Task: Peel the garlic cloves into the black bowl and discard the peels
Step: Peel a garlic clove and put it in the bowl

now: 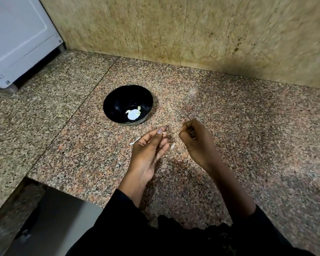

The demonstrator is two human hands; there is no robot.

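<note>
The black bowl (118, 100) stands on the counter ahead of my hands, with a few peeled garlic cloves (134, 114) at its bottom. My left hand (150, 150) hovers near the bowl's front, its thumb tip pinching a thin scrap of garlic peel (165, 133). My right hand (194, 141) is a short way to the right, its fingers curled tight round a small garlic clove (192, 134) that is mostly hidden in the fist. Loose peels lie on the counter, one (134, 141) left of my left hand and one (172, 145) between my hands.
The speckled granite counter (248, 145) runs back to a stone wall (192, 30). A white appliance (17, 39) stands at the back left. The counter's front edge drops off at the lower left (63, 189).
</note>
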